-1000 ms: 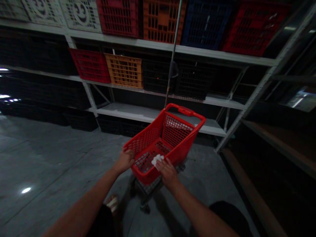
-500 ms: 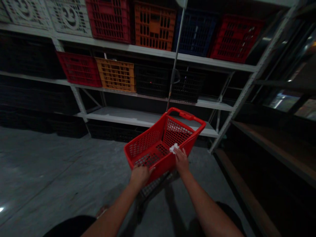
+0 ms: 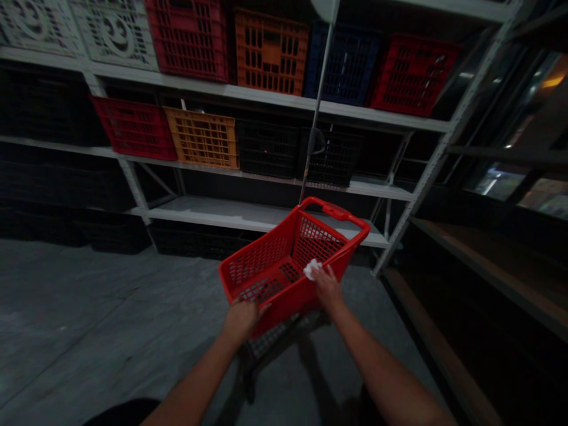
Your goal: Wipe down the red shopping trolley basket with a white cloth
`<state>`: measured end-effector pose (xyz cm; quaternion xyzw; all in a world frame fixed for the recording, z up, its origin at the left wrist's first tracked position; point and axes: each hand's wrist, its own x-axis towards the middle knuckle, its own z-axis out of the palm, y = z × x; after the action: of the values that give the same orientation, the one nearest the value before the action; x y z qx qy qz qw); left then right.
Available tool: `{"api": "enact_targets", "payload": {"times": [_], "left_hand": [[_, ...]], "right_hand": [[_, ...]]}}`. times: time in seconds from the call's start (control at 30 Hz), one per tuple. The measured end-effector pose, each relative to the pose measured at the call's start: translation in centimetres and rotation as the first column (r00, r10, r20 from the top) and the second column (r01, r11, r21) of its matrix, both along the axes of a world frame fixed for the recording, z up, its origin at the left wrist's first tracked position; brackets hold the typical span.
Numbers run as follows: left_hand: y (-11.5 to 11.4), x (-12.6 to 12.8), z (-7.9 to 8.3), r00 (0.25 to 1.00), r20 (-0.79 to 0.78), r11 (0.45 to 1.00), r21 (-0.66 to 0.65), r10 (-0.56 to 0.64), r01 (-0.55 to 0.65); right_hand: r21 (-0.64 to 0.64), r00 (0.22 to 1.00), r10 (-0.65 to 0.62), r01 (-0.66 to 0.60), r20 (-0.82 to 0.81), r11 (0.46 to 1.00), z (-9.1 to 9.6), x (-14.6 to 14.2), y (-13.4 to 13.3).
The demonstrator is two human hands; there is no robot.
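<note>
A red plastic shopping cart (image 3: 284,302) with lattice walls stands before me, its handle at the far right end. My left hand (image 3: 242,318) is closed over the near rim at the left corner, with the thumb along the outer side. On the same near rim, further right, my right hand (image 3: 327,287) presses a crumpled white cloth or tissue (image 3: 313,269) against the edge. Some fingers of each hand are hidden. Below the basket part of the dark wheeled frame (image 3: 270,352) shows.
Behind the cart runs a white metal shelf rack (image 3: 213,212) with crates: an orange crate (image 3: 270,53), a yellow crate (image 3: 203,137), a blue crate (image 3: 341,62) and several others. A thin upright pole (image 3: 320,89) rises behind the handle. Dark wooden shelving (image 3: 488,266) lines the right side.
The view has shifted slightly. My left hand keeps its grip on the cart's near rim, and my right hand stays with the white cloth at nearly the same spot.
</note>
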<state>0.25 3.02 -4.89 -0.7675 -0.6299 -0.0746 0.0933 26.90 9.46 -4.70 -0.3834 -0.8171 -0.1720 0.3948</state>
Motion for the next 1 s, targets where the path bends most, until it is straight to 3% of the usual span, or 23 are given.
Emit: {"api": "enact_targets", "payload": {"times": [0.07, 0.13, 0.33, 0.43, 0.53, 0.67, 0.77, 0.87, 1.0], "left_hand": [[0.0, -0.2, 0.0, 1.000, 0.015, 1.000, -0.003, -0.009, 0.009], [0.0, -0.1, 0.3, 0.999, 0.041, 1.000, 0.000, -0.020, 0.020], [-0.1, -0.1, 0.8, 0.999, 0.032, 0.998, -0.052, -0.021, 0.023], [-0.1, -0.7, 0.8, 1.000, -0.005, 0.997, -0.072, -0.020, 0.020], [-0.1, -1.8, 0.9, 0.999, -0.001, 0.995, -0.089, -0.035, 0.034], [0.3, -3.9, 0.8, 0.999, -0.006, 0.995, -0.085, -0.046, 0.045], [0.7, -5.4, 0.6, 0.999, -0.004, 0.995, -0.097, -0.032, 0.032], [1.1, -6.8, 0.4, 1.000, -0.009, 0.993, -0.117, -0.008, 0.007], [1.7, -8.5, 0.4, 1.000, 0.002, 0.989, -0.146, -0.027, 0.027]], "right_hand": [[-0.005, 0.993, -0.104, 0.104, -0.048, 0.995, 0.7, 2.2, 1.2], [-0.017, 0.986, -0.145, 0.144, -0.077, 0.989, 0.8, 2.0, 1.2], [-0.118, 0.997, 0.071, -0.070, 0.010, 0.991, -1.6, -7.0, -3.4], [-0.172, 0.989, 0.129, -0.114, 0.079, 0.979, -1.7, -8.4, -4.3], [-0.210, 0.986, 0.095, -0.065, 0.139, 0.976, -0.2, -5.9, -2.8], [-0.214, 0.990, -0.094, 0.115, 0.105, 0.970, 2.8, -0.4, 0.3], [-0.197, 0.978, -0.195, 0.207, 0.078, 0.958, 4.0, 1.3, 1.2], [-0.183, 0.974, -0.215, 0.226, 0.077, 0.957, 3.5, -0.8, 0.5], [-0.200, 0.988, -0.088, 0.112, 0.127, 0.973, 1.7, -6.2, -1.5]]}}
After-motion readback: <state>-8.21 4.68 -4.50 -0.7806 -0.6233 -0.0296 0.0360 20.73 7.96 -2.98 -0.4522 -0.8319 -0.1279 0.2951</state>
